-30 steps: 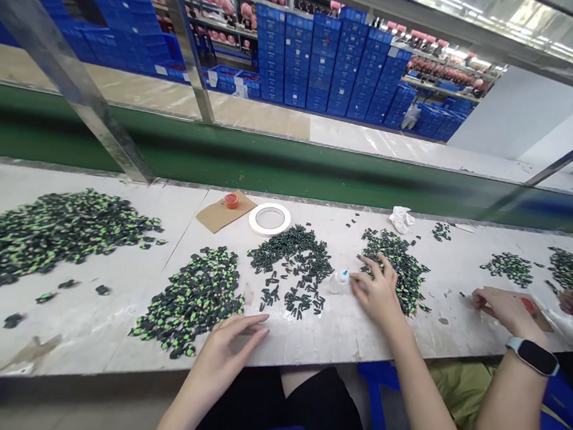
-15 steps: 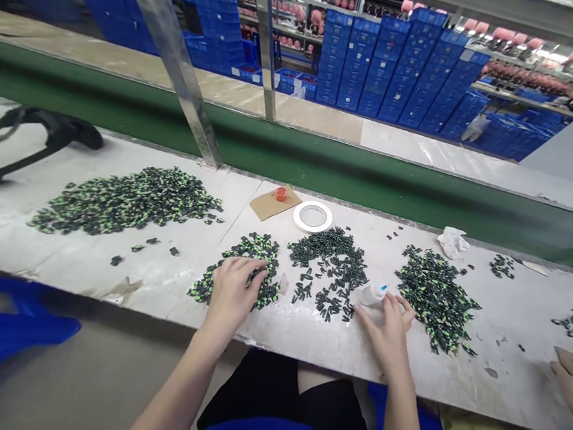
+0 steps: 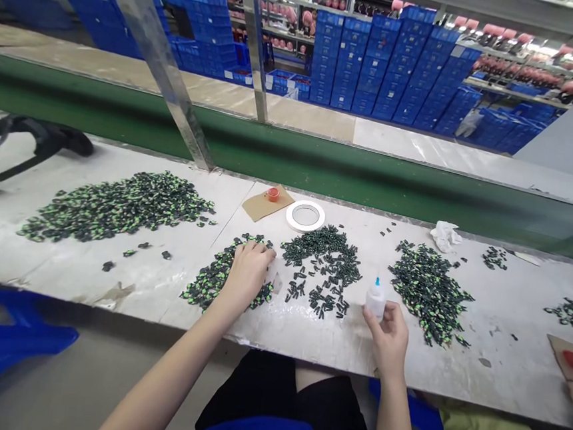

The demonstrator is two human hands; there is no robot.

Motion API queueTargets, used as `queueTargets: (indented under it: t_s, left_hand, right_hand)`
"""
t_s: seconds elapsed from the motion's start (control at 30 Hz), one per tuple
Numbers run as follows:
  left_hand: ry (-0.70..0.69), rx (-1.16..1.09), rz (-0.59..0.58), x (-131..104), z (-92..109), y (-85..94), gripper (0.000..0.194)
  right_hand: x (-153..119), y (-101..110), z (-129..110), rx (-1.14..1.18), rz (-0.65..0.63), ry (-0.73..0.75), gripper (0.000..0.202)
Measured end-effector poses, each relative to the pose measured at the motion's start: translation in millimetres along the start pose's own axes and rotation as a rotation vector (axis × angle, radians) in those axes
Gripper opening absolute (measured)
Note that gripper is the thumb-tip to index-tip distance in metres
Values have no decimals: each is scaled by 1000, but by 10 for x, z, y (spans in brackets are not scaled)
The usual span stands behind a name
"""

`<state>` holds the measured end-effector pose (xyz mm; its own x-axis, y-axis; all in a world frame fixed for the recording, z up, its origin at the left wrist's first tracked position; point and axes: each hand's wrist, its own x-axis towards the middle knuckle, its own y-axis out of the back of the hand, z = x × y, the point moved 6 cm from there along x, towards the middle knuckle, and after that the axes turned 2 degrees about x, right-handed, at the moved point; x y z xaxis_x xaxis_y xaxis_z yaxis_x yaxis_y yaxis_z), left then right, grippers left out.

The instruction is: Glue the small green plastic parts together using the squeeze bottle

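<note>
In the head view, nearer the person than the tape roll (image 3: 293, 224) and to its right, the right hand (image 3: 393, 331) has its fingers wrapped on a white bottle (image 3: 375, 303). To the roll's near left, the left hand (image 3: 251, 273) covers part of a green-and-black pile (image 3: 214, 273); whether its fingers pinch anything is hidden. Many loose black pieces (image 3: 345, 265) lie before the roll, so much seems left; finished ones cannot be told apart. The bottle, tilted half a second ago, is now upright.
</note>
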<state>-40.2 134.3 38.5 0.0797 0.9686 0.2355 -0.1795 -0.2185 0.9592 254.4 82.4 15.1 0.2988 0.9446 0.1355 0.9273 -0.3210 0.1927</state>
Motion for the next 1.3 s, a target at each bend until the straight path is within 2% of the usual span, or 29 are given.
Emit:
queueTargets:
  t_s: [0.1, 0.23, 0.33, 0.43, 0.53, 0.63, 0.73, 0.93, 1.1, 1.3]
  left_hand:
    - [-45, -178, 33, -124, 136, 35, 24]
    - [-215, -437, -67, -457, 595, -69, 23]
    - [-154, -397, 26, -659, 750, -108, 18]
    - [-50, -355, 162, -772, 723, -94, 15]
    - [-90, -474, 197, -800, 699, -105, 18]
    - [-147, -595, 199, -770, 694, -137, 22]
    - [-159, -615, 202, -732, 687, -159, 22]
    - [-111, -501, 167, -732, 629, -124, 9]
    - [-113, -616, 116, -747, 618, -115, 13]
    - [27, -597, 126, -781, 564, -158, 11]
  right_hand:
    - [-28, 65, 6, 172, 81, -13, 36]
    - [-77, 60, 143, 445, 159, -165, 40]
    - [-141, 5, 187, 480, 191, -232, 42]
    - [-218, -66, 141, 384, 186, -223, 40]
    - [-291, -167, 60, 268, 150, -195, 40]
    - [-344, -278, -13, 194, 114, -175, 38]
    - [-375, -338, -62, 164, 129, -159, 37]
    - [-418, -323, -71, 142, 194, -149, 34]
    - [-443, -329, -92, 81, 184, -120, 32]
    - [-499, -382, -114, -55, 111, -22, 27]
